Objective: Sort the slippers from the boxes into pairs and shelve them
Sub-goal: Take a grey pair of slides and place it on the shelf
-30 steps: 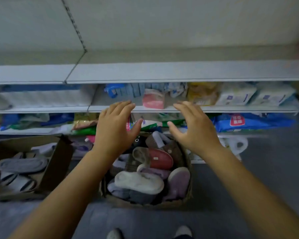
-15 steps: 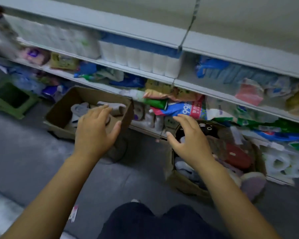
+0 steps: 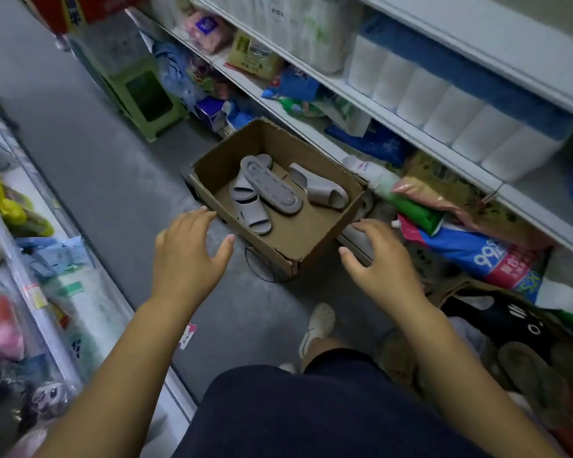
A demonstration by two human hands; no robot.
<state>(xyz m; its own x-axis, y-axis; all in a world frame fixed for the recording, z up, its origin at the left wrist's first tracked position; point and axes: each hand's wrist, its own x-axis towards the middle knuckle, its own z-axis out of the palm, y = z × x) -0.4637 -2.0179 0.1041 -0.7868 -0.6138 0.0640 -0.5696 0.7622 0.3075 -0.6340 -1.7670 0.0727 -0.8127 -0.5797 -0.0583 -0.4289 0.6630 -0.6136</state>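
An open cardboard box [image 3: 315, 241] sits on the grey floor against the right-hand shelving. Inside lie several grey slide slippers [image 3: 270, 190], one turned sole up, another [image 3: 320, 186] off to the right. My left hand [image 3: 187, 256] hovers open just short of the box's near left corner, holding nothing. My right hand [image 3: 377, 259] hovers open at the box's near right side, fingers spread, also holding nothing. A second box of mixed slippers [image 3: 526, 365], with a black one on top, shows at the lower right, partly behind my right forearm.
White shelves [image 3: 411, 133] on the right hold toilet-paper packs and bagged goods. A green plastic stool [image 3: 146, 94] stands farther down the aisle. Another shelf [image 3: 43, 312] with packaged goods runs along the left. My foot in a white shoe [image 3: 316, 325] stands on the floor between.
My view has swung left from the mixed-slipper box to the box of grey slippers. Both hands have moved with it and now hover at that box's near corners.
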